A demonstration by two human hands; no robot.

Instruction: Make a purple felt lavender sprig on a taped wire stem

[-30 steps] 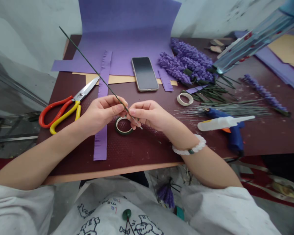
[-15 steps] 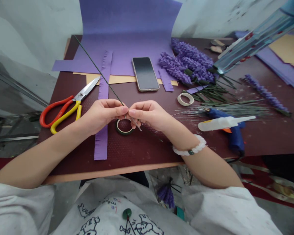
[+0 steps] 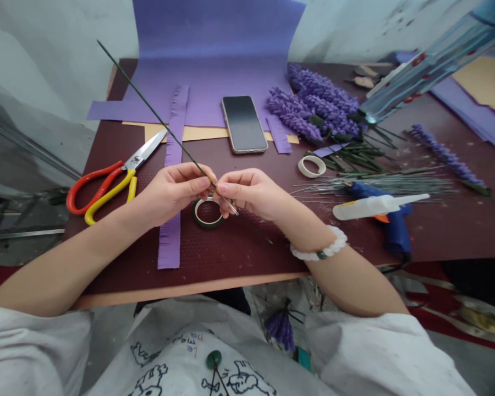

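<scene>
The fingers [image 3: 204,184] of the left hand [image 3: 169,193] and the right hand [image 3: 247,192] are pinched together on a thin dark green wire stem [image 3: 160,122], close to its lower end and above a ring-shaped roll of green tape [image 3: 201,221]. The stem should feel light and stiff but springy, steadiest when held low, as here. Its long free end slants up and left over a fringed purple paper strip [image 3: 173,157], with room to swing above the maroon worktop [image 3: 247,258]. Orange-and-yellow-handled steel scissors [image 3: 107,190] lie left, a black smartphone [image 3: 244,124] ahead, and purple paper lavender sprigs [image 3: 313,104] beyond.
</scene>
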